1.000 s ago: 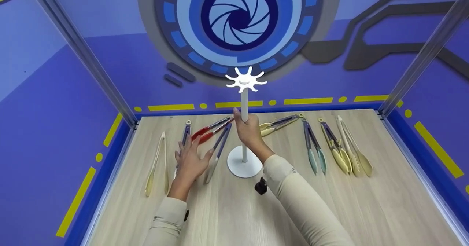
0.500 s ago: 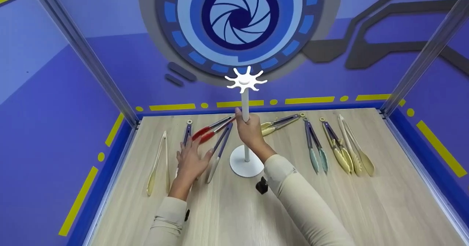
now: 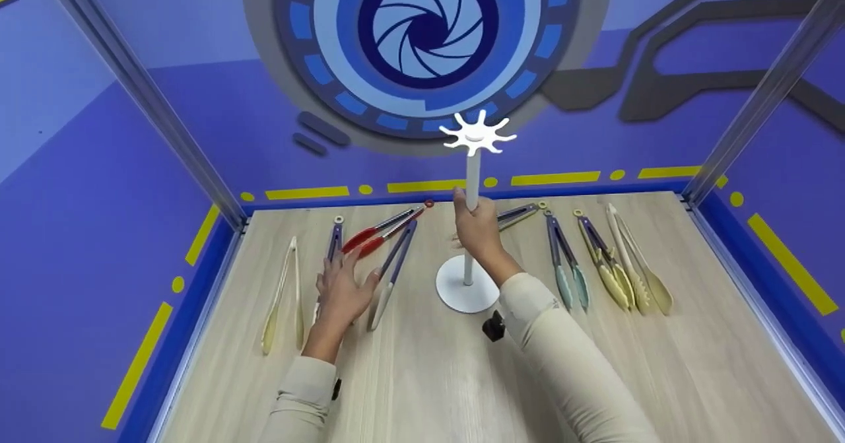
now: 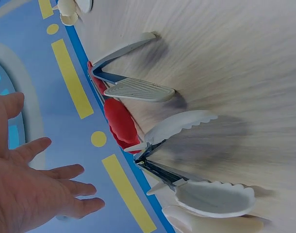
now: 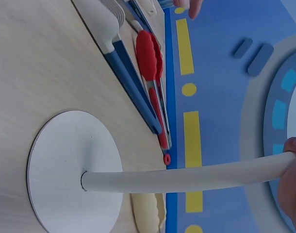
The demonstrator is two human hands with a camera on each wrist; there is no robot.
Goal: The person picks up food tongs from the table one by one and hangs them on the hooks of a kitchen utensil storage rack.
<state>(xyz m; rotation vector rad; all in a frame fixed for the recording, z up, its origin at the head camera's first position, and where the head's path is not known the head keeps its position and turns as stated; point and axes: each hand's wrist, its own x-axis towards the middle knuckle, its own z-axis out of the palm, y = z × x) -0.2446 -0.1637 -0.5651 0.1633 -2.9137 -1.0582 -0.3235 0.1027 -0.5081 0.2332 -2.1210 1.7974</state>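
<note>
The right hand [image 3: 478, 233], clamped round the white hook-topped stand [image 3: 473, 173], had shifted it rightward, revealing the red-tipped tongs [image 3: 399, 226] whole, while the left hand [image 3: 345, 291] hovered, fingers apart

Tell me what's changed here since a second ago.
The right hand, gripping the white stand, moved it rightward, so the ring of the red tongs now shows. The left hand and tongs stayed put; nothing was newly grasped or released.
</note>
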